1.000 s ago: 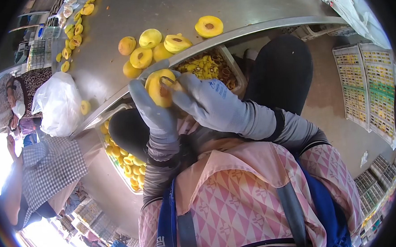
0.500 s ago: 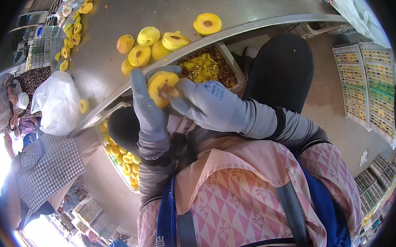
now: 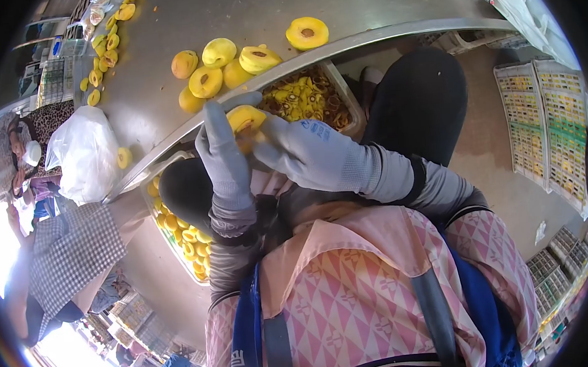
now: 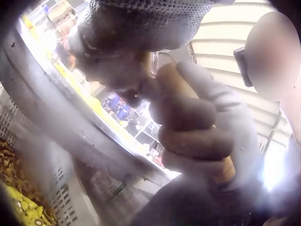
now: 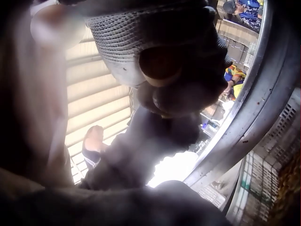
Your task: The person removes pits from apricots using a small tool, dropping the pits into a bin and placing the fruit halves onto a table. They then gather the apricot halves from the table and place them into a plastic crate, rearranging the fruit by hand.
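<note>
In the head view, my gloved left hand holds a yellow peach half over the table's front edge, fingers round its far side. Close against it is my gloved right hand, with its fingertips at the fruit's near side. That hand grips a wooden-handled pitting tool, whose handle end shows below the curled fingers in the left wrist view. A thin bent metal piece is partly visible above the fist there. Just beyond my hands, several peaches lie on the metal table, some with cut faces up.
Under the table edge stands a crate of yellow scraps and brown pits. Another crate of peach halves is by my left leg. A white plastic bag hangs at the table's left. Stacked crates stand at the right.
The peach half has turned in my left hand; its cut face, broadly visible half a second ago, now shows foreshortened. The right hand stays close against it throughout.
</note>
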Tool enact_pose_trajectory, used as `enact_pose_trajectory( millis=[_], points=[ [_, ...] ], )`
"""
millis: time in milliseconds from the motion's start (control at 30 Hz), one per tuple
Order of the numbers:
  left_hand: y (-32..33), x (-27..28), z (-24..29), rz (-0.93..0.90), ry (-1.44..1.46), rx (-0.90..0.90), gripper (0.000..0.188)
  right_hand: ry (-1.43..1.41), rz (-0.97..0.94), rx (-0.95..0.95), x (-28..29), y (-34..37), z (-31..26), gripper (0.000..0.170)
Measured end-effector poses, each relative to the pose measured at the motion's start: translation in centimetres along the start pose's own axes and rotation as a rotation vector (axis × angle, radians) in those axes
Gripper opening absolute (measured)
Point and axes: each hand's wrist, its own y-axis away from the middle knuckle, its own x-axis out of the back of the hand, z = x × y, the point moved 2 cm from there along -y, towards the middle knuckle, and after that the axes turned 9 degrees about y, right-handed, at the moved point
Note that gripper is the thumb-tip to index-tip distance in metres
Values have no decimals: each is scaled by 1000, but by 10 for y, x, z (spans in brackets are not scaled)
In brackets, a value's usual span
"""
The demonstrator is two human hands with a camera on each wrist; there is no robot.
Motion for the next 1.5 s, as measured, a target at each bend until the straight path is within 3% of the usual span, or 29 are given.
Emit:
enact_pose_trajectory(
  millis=[133,200,367,433,533,600,700,800,867,933,967,1067,1100,1167,1233,1300,1333,1500],
  points=[
    [-2,5,-10,-1,-22,-54,59,84,24,57,3,-2,0,21],
    [-6,10,-21,-29,44,-10,57,269,70,133,7,-1,-1,21],
    [-4,4,-13,-64,11,-61,50,63,30,117,-3,-4,16,20],
    [-1,3,-10,-45,-24,-123,46,-97,-50,26,-2,-6,12,22],
    [1,-1,-5,-52,24,-172,40,-349,-280,-265,13,-6,-9,26],
    [3,2,-6,-42,-107,-186,36,-467,-448,-470,26,-6,-19,27],
    [3,7,-16,20,-149,-203,31,150,141,133,11,-4,-5,26],
    [1,-1,-20,48,-112,-306,27,214,32,9,9,2,-5,25],
    [1,-5,-20,25,-78,-312,26,-256,1,-97,0,0,8,30],
    [-3,-7,-21,-24,-33,-233,26,-698,-120,-396,1,1,1,32],
    [-5,-6,-20,-73,-115,-261,35,-646,-103,-373,3,3,0,36],
    [-2,-6,-18,-33,401,66,54,-663,-280,-492,21,4,-3,37],
    [-2,-3,-21,-2,514,176,62,-631,-264,-515,22,4,-6,36],
    [-1,8,-19,111,556,182,62,-541,-140,-365,16,2,5,37],
    [4,26,-14,158,567,167,61,-189,-64,-60,12,-1,23,37],
    [16,66,-4,154,519,134,61,300,45,47,10,8,34,36],
    [27,91,0,197,443,90,58,533,106,112,8,12,37,36],
    [87,251,4,580,-311,-150,47,701,-170,-32,8,9,40,29]
  ],
)
